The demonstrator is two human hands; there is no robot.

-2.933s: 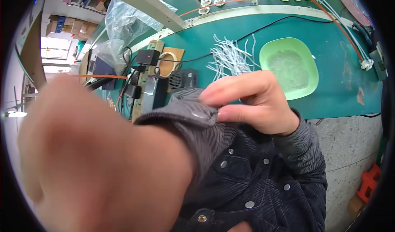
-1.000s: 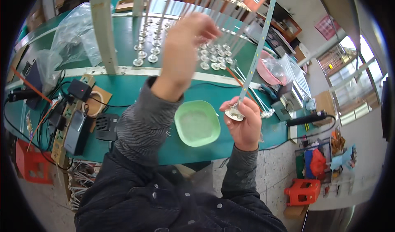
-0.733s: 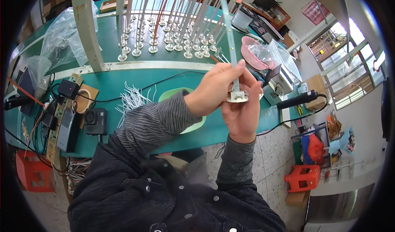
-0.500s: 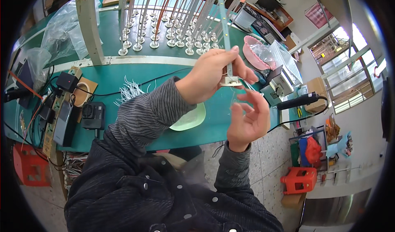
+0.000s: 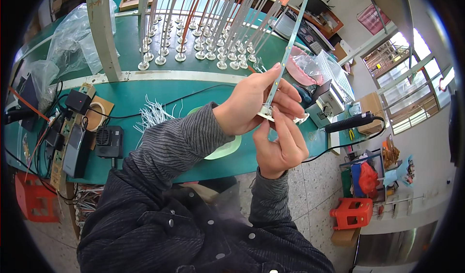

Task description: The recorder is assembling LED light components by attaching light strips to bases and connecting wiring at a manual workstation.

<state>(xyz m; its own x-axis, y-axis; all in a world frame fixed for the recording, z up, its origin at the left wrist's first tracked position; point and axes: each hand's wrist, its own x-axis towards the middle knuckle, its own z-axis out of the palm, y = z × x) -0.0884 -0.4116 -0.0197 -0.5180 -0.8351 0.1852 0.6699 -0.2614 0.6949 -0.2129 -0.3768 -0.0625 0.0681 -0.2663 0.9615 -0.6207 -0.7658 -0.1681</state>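
My left hand (image 5: 248, 95) is closed around the lower end of a long, narrow LED strip (image 5: 291, 41) that leans up to the right, with small lights spaced along it. A pale round base (image 5: 264, 114) sits at the strip's foot, partly covered by my fingers. Thumb and forefinger of my right hand (image 5: 283, 147) are pressed together at this base; whatever they pinch is too small to make out. Beneath my left wrist, a light green bowl (image 5: 225, 150) is mostly hidden. Left of it lies a bundle of short white wires (image 5: 156, 114).
Many upright rods on round metal bases (image 5: 180, 56) stand behind the white rail (image 5: 174, 73). A black-handled tool (image 5: 353, 122) with a cord rests at the right edge, near a pink basket (image 5: 296, 68). Power adapters (image 5: 78, 97) and a black box (image 5: 109, 141) are at left.
The LED strip has tilted to the right. My right hand has moved up and left, and its fingers have closed at the base.
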